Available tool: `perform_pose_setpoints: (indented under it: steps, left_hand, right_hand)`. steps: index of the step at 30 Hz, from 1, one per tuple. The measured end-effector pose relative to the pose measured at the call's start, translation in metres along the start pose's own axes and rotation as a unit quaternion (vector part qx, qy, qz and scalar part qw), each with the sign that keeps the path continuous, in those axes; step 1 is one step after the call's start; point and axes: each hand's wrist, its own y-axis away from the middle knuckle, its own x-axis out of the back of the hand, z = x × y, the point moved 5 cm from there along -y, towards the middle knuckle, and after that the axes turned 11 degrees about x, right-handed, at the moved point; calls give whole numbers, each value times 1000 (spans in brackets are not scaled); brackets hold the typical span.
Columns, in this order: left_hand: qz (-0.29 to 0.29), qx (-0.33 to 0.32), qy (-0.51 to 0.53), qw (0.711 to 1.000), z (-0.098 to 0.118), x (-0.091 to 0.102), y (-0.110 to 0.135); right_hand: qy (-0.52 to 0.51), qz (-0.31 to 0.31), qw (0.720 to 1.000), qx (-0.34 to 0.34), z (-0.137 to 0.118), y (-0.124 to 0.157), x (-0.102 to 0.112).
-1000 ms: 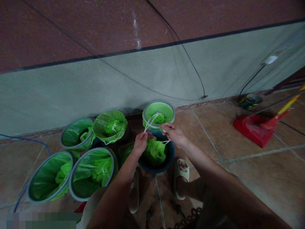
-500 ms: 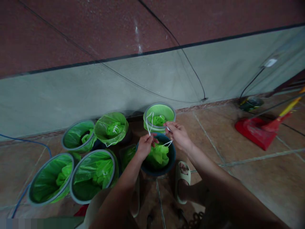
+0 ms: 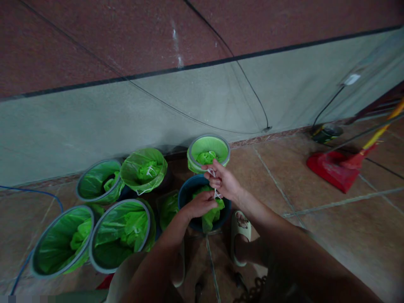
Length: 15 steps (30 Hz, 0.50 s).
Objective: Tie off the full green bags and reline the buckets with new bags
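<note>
Right hand (image 3: 222, 183) fingers pinch a thin white drawstring (image 3: 216, 194); left hand (image 3: 202, 205) fingers are closed on the crinkled green plastic bag (image 3: 212, 215) bunched inside the round dark blue bucket (image 3: 186, 196). Five grey-rimmed, green-lined bins (image 3: 121, 235) crowd around it. A red dustpan (image 3: 331, 166) lies well apart.

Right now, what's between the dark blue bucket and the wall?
In the head view, a smaller green-lined bucket stands between the dark blue bucket and the wall.
</note>
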Motion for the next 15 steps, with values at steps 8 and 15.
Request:
perform_pose_setpoints:
  steps: [8, 15]
  left_hand:
    - [84, 25, 24, 996, -13, 15, -2]
    - [213, 109, 193, 951, -31, 37, -2]
  right_hand:
    - [221, 50, 973, 41, 15, -5, 34]
    - [624, -122, 771, -26, 11, 7, 24]
